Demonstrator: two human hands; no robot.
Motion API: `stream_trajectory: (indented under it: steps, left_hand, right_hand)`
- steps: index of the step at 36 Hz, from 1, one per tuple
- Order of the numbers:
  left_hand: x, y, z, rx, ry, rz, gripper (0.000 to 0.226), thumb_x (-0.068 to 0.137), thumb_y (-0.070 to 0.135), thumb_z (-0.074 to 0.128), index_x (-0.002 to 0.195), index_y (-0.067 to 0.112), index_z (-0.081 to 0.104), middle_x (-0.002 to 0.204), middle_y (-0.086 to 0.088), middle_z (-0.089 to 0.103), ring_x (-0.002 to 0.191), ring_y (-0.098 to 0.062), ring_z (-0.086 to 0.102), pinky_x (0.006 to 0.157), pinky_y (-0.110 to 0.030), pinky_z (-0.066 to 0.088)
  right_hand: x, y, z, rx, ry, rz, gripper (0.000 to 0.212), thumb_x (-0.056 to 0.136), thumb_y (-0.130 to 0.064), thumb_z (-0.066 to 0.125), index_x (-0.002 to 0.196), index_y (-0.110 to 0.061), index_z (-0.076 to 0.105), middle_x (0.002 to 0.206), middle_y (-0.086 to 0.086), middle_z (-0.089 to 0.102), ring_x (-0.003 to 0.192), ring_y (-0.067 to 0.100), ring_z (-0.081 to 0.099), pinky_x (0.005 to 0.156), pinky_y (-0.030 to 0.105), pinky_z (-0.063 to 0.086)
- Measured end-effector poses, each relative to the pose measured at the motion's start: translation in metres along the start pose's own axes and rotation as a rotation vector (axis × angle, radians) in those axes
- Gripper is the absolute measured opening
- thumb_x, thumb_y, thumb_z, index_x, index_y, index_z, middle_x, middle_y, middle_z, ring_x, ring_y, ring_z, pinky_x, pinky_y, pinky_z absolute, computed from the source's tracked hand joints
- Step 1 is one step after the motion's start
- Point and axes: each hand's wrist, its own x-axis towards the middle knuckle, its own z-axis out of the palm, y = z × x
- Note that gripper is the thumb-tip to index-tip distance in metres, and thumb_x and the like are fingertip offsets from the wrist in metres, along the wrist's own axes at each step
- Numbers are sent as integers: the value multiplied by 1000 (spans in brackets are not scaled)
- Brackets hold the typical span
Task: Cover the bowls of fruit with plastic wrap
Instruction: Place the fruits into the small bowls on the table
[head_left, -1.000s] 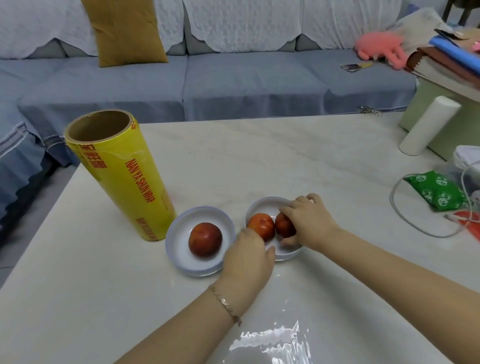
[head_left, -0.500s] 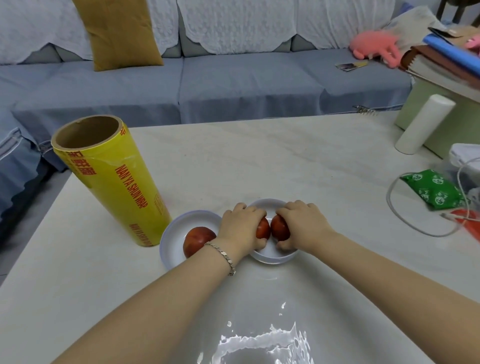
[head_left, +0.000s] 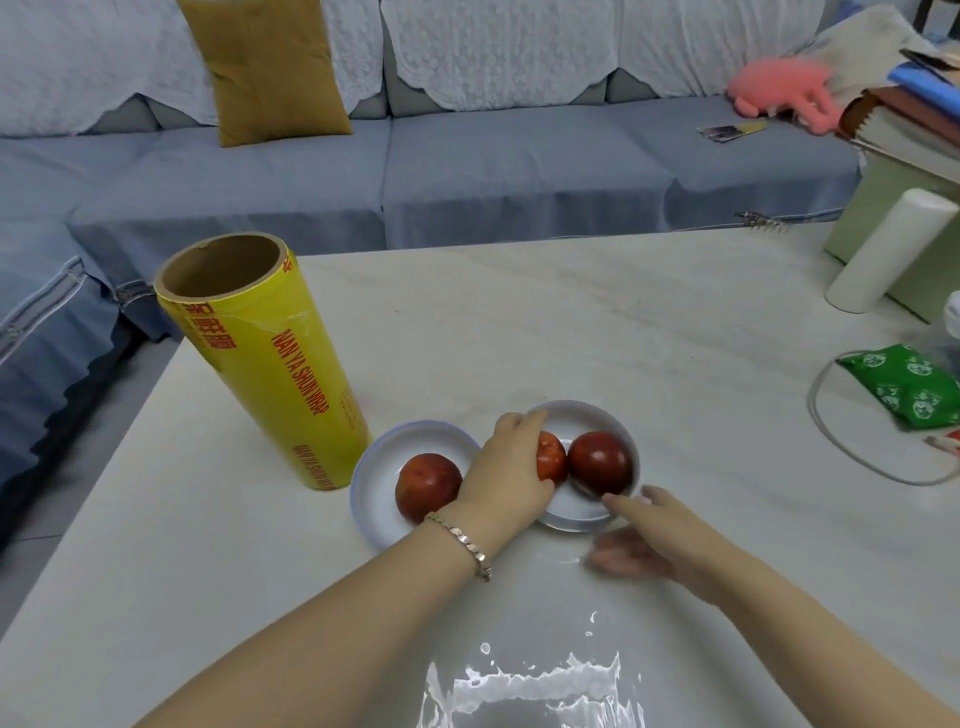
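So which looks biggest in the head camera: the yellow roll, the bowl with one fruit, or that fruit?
1. Yellow roll: largest.
2. Bowl with one fruit: next.
3. That fruit: smallest; it fits inside the bowl.
All sit close together.

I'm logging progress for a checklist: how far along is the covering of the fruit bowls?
Done: a loose sheet of plastic wrap lies on the table, with the roll standing nearby. In hand: the left hand holds a fruit in the right bowl, and the right hand is at its near rim. Left: the left bowl looks uncovered.
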Motion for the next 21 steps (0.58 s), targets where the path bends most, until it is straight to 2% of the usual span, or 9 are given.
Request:
stream_trajectory:
  steps: [2,4,6,9,11,13,17,19,21]
  left_hand:
    - [-1,3,2,-27,17,-14,71,83,8,58,144,22,23,142,-7,33,126,-25,42,100,-29,36]
    - [-2,4,2,-60,21,-25,75,83,10,59,145,24,20,144,-5,31,129,-22,40,99,-23,33]
    - [-4,5,1,-117,8,-38,78,83,15,61,146,24,16,149,-3,26,132,-17,36,96,-15,27]
    - [-6,9,-2,-162,8,-18,74,87,22,59,147,19,15,152,-1,22,135,-12,32,94,-10,20]
    - [-10,12,-6,-152,32,48,66,90,19,55,145,18,19,152,0,22,138,-10,24,97,-8,17]
    - [-19,10,-12,-115,77,102,61,91,17,52,144,19,22,152,1,20,141,-10,18,104,-11,15]
    - [-41,-10,-28,-38,339,113,57,87,13,57,139,17,34,150,-2,22,141,-15,19,103,-7,7]
    - [-55,-24,-39,-59,478,35,57,84,9,60,136,17,38,146,-4,25,137,-15,19,100,-7,9]
    - [-67,-42,-50,-105,624,-91,57,80,4,63,131,12,41,139,-8,30,129,-18,23,100,-14,16]
  right_hand:
    - [6,4,5,208,-57,-8,35,92,-6,47,125,-1,38,94,26,64,64,30,69,51,30,58]
    - [13,7,9,289,1,-57,26,89,1,42,115,0,44,100,26,61,72,34,67,51,29,58]
    - [17,7,10,296,105,-111,19,88,1,41,105,0,48,105,26,59,73,36,66,50,30,58]
    - [20,3,4,330,193,-177,12,89,-1,40,87,-6,50,95,20,58,64,33,65,47,27,57]
    - [23,0,-2,359,233,-192,12,90,-2,39,84,-7,49,87,15,56,59,30,64,45,24,56]
    - [27,-4,-8,376,261,-200,11,91,-3,38,96,-3,48,83,12,55,58,30,63,45,24,55]
    - [33,-11,-19,380,314,-206,15,91,-5,36,105,-3,42,79,9,54,63,32,61,45,22,53]
    - [34,-14,-21,392,347,-203,15,91,-6,35,104,-3,42,76,9,55,62,30,61,45,21,53]
    - [33,-13,-16,369,390,-205,17,89,-9,34,102,-6,45,74,8,58,54,23,63,49,24,54]
